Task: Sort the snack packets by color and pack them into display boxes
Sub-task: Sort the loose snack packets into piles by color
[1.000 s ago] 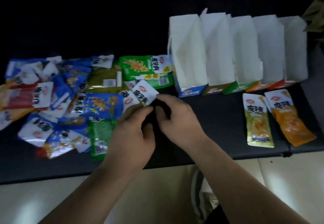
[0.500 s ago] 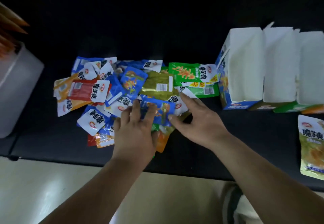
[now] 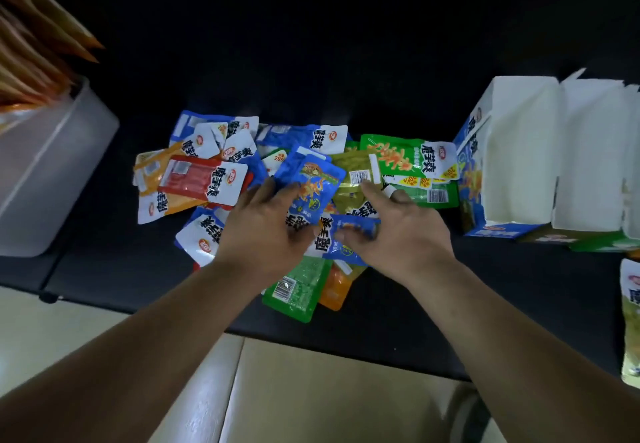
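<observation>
Snack packets [image 3: 322,137] heaped mid-way along black table [image 3: 450,297]. Nearest, green packet [image 3: 294,290] touching orange packet [image 3: 334,292]. Left hand [image 3: 263,231] gripping upper blue packet [image 3: 313,189]; right hand [image 3: 405,234] pinching lower blue packet [image 3: 353,231]. Farther right, open display boxes [image 3: 519,151] standing side by side. Far left, translucent bin [image 3: 52,165].

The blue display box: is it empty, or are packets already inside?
Empty, as far as visible: the blue display box shows only bare white inner walls, no packet inside.
</observation>
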Action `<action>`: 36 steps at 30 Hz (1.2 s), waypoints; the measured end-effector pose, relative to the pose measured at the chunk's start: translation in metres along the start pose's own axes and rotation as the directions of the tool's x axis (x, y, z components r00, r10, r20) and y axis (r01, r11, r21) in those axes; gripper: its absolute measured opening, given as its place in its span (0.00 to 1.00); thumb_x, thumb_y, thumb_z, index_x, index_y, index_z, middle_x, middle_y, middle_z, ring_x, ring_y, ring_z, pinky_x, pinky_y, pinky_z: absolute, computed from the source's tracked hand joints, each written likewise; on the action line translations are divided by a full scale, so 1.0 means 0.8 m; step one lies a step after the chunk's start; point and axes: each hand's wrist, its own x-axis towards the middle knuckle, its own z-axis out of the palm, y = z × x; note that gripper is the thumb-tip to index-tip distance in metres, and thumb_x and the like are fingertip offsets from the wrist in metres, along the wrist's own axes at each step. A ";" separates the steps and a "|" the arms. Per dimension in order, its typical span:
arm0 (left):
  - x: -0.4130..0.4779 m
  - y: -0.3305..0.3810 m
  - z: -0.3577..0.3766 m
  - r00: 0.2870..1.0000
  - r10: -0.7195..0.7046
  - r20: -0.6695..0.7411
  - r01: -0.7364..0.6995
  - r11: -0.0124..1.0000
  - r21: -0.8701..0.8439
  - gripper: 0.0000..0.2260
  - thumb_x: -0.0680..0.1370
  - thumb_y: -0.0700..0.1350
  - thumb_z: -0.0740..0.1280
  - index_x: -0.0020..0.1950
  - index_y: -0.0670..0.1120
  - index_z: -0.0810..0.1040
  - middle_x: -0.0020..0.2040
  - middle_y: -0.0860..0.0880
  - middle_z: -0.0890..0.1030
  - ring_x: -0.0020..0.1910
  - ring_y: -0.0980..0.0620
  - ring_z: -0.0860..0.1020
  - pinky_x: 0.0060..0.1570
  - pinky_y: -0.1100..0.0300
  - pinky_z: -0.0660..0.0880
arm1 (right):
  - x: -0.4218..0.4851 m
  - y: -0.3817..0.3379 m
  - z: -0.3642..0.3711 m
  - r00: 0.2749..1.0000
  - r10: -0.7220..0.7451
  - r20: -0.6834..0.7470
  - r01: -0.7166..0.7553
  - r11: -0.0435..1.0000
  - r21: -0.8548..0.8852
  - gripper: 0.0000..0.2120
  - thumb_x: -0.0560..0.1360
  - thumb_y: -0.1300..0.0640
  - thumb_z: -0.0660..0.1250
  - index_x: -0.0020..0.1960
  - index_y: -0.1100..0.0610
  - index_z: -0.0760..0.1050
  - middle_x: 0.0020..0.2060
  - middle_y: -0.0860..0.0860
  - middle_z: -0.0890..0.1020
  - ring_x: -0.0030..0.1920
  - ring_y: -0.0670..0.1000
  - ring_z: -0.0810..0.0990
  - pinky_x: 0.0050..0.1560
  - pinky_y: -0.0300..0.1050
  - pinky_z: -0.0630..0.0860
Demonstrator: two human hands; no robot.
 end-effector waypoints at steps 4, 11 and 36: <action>-0.004 0.003 0.022 0.996 -0.026 -0.081 0.022 0.999 -0.043 0.32 0.74 0.65 0.65 0.73 0.48 0.76 0.74 0.39 0.74 0.76 0.35 0.67 0.72 0.39 0.69 | -0.003 0.007 -0.001 0.999 0.025 0.021 -0.026 0.999 0.025 0.38 0.77 0.27 0.58 0.82 0.35 0.50 0.81 0.50 0.62 0.71 0.56 0.75 0.59 0.47 0.76; -0.015 0.007 0.005 0.987 0.127 -0.098 -0.117 0.987 0.107 0.19 0.77 0.60 0.63 0.58 0.50 0.84 0.65 0.40 0.78 0.59 0.33 0.77 0.50 0.39 0.81 | -0.006 0.010 -0.013 0.997 0.008 0.072 -0.012 0.998 0.059 0.44 0.70 0.21 0.61 0.80 0.34 0.54 0.79 0.49 0.66 0.74 0.55 0.72 0.62 0.48 0.74; 0.032 0.023 -0.026 0.957 -0.277 0.086 0.286 0.857 -0.429 0.15 0.77 0.54 0.74 0.48 0.43 0.78 0.36 0.48 0.77 0.33 0.52 0.78 0.34 0.55 0.76 | -0.037 0.035 -0.008 0.998 0.062 -0.014 -0.038 0.754 0.656 0.15 0.83 0.51 0.63 0.39 0.49 0.64 0.42 0.43 0.79 0.41 0.34 0.77 0.40 0.42 0.73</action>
